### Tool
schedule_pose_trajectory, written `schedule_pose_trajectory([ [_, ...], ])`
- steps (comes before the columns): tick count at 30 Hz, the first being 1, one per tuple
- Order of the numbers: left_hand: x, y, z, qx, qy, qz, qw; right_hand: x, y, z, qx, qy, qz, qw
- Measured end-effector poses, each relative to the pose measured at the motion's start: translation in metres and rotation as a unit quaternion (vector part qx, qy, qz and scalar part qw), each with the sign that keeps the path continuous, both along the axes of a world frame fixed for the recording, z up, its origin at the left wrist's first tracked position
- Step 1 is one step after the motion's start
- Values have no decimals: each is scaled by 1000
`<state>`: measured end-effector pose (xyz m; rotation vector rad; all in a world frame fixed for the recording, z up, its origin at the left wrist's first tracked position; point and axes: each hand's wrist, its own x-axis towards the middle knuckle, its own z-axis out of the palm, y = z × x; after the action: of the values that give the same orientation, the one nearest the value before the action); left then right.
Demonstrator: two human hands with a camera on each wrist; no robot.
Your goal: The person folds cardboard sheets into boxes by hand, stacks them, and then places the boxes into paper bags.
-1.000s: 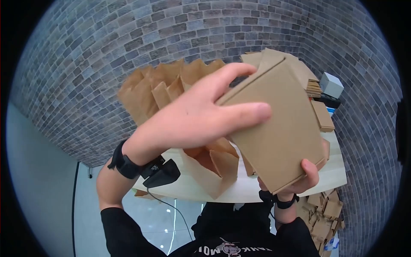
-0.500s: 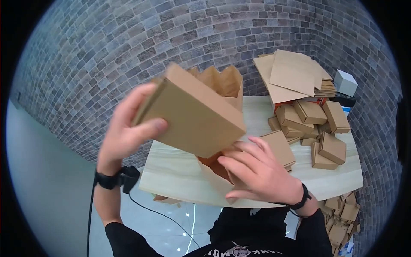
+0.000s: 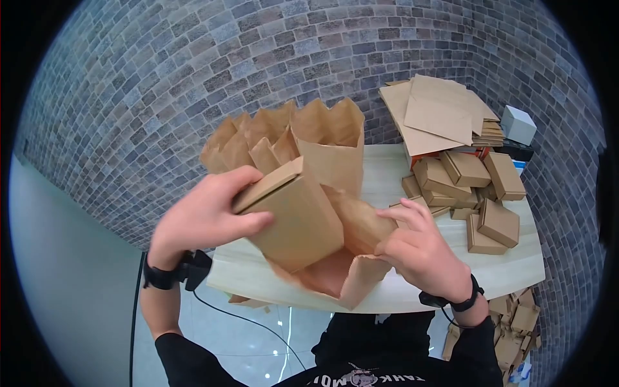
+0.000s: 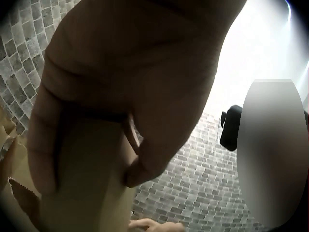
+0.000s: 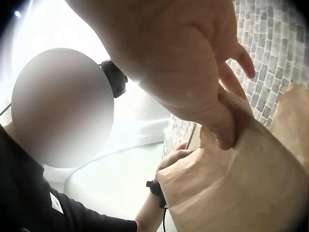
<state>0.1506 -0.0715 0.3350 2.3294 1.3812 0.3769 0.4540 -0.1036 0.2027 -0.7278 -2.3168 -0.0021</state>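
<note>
In the head view my left hand (image 3: pixel 206 209) grips a brown cardboard box (image 3: pixel 293 222) by its upper end, thumb on one face and fingers over the other side. The box is tilted, its lower end at the mouth of an open brown paper bag (image 3: pixel 364 280). My right hand (image 3: pixel 422 248) pinches the right rim of that bag between thumb and fingers. The left wrist view has the box (image 4: pixel 91 169) between thumb and fingers. In the right wrist view the bag's paper (image 5: pixel 222 183) is pinched at its edge.
Several open paper bags (image 3: pixel 329 151) stand behind along the brick wall. A pile of small cardboard boxes (image 3: pixel 464 171) and a stack of flat cardboard sheets (image 3: pixel 442 113) occupy the table's right side. More cardboard boxes (image 3: pixel 509 329) lie on the floor at the right.
My left hand has carried the box from both hands' hold leftward, then lowered its end to the bag's mouth. The right hand let go of the box and took hold of the bag's rim.
</note>
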Motion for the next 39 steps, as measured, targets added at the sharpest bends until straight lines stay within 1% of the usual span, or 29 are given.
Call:
schedule_pose_trajectory([
  [1, 9, -1, -2, 9, 77, 65, 995, 0, -2, 1, -1, -1, 2, 1000],
  [2, 8, 1, -13, 39, 84, 41, 995, -1, -4, 0, 8, 4, -6, 1000],
  [3, 8, 2, -17, 35, 83, 43, 995, -1, -5, -1, 16, 9, -15, 1000],
  [5, 11, 4, -21, 12, 120, 18, 993, 4, -4, -3, 22, 13, -19, 999],
  [7, 9, 4, -24, -9, 114, 11, 993, 11, -4, -6, 27, 17, -32, 999],
  [9, 1, 6, -33, 71, 135, -82, 985, 21, -7, -13, -27, 88, -47, 995],
  [10, -1, 4, -36, 66, 130, -90, 985, 27, -10, -17, -33, 84, -55, 994],
  [11, -1, 1, -36, 69, 116, -150, 979, 33, -14, -22, -41, 171, -107, 979],
  [12, 1, -3, -37, 73, 101, -208, 970, 40, -18, -30, -46, 256, -159, 953],
  [13, 3, -8, -36, 69, 95, -217, 969, 51, -20, -49, -49, 251, -168, 952],
  [14, 5, -14, -34, 66, 109, -223, 966, 64, -19, -79, -114, 287, -253, 917],
  [15, 6, -19, -34, 63, 124, -229, 964, 70, -18, -108, -175, 320, -334, 869],
  [16, 6, -21, -37, 77, 128, -230, 962, 65, -18, -133, -175, 319, -339, 868],
  [17, 5, -21, -36, 75, 127, -235, 961, 54, -19, -156, -170, 243, -410, 862],
  [18, 6, -22, -34, 83, 119, -227, 963, 45, -18, -174, -165, 165, -477, 847],
  [21, 9, -21, -29, 108, 100, -223, 964, 29, -8, -195, -181, 137, -500, 836],
  [23, 10, -20, -25, 133, 86, -220, 962, 28, -5, -198, -189, 145, -502, 831],
  [25, 9, -21, -25, 162, 59, -211, 962, 29, -6, -198, -187, 193, -487, 831],
  [26, 8, -21, -25, 164, 57, -209, 962, 31, -8, -194, -184, 192, -486, 832],
  [28, 8, -21, -26, 203, 3, -171, 964, 37, -19, -172, -154, 248, -449, 844],
  [29, 9, -21, -26, 206, 1, -167, 964, 39, -26, -157, -151, 246, -446, 847],
  [30, 13, -21, -27, 160, -66, -110, 979, 41, -35, -139, -105, 235, -425, 868],
  [31, 18, -20, -29, 113, -133, -53, 983, 41, -42, -122, -59, 225, -401, 886],
  [32, 23, -17, -29, 98, -169, -42, 980, 40, -48, -106, -59, 222, -395, 890],
  [34, 42, -7, -32, 49, -299, -33, 953, 33, -53, -76, 78, 259, -342, 900],
  [35, 53, -3, -32, 61, -315, -34, 947, 25, -50, -62, 78, 258, -334, 903],
  [37, 66, 4, -26, 78, -331, -31, 940, 7, -33, -33, 213, 303, -195, 908],
  [38, 69, 9, -21, 24, -352, -77, 932, 4, -24, -23, 256, 268, -182, 911],
  [39, 71, 12, -16, -29, -370, -125, 920, -2, -14, -16, 259, 270, -178, 910],
])
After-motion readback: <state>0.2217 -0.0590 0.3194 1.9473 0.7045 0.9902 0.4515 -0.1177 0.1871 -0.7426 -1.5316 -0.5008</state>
